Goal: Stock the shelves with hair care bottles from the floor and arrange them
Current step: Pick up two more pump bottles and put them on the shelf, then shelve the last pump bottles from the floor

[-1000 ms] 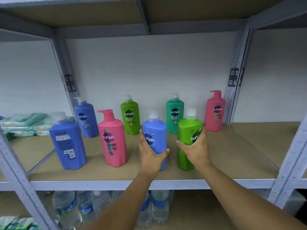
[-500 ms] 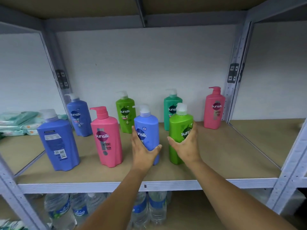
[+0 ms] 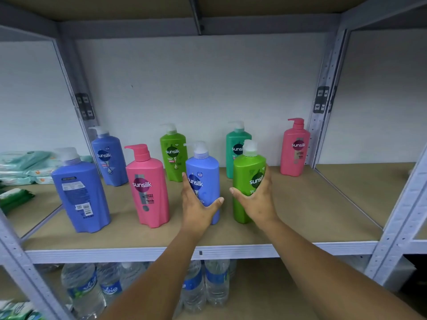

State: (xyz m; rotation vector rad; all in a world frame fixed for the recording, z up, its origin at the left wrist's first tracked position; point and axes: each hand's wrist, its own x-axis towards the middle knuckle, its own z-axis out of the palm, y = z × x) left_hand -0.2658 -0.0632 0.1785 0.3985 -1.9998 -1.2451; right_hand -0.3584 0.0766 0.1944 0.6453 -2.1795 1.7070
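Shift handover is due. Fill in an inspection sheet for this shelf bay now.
Surface: brown board shelf on grey metal frame.
Job's things: eight plastic pump bottles upright; front row back-turned blue bottle, pink bottle, blue bottle, green bottle; four behind.
Clutter: wipe packs in the left bay.
Grippers: left hand grips the blue bottle; right hand grips the green bottle.
Cables: nothing seen.
Surroundings: white wall; clear water bottles on the shelf below.
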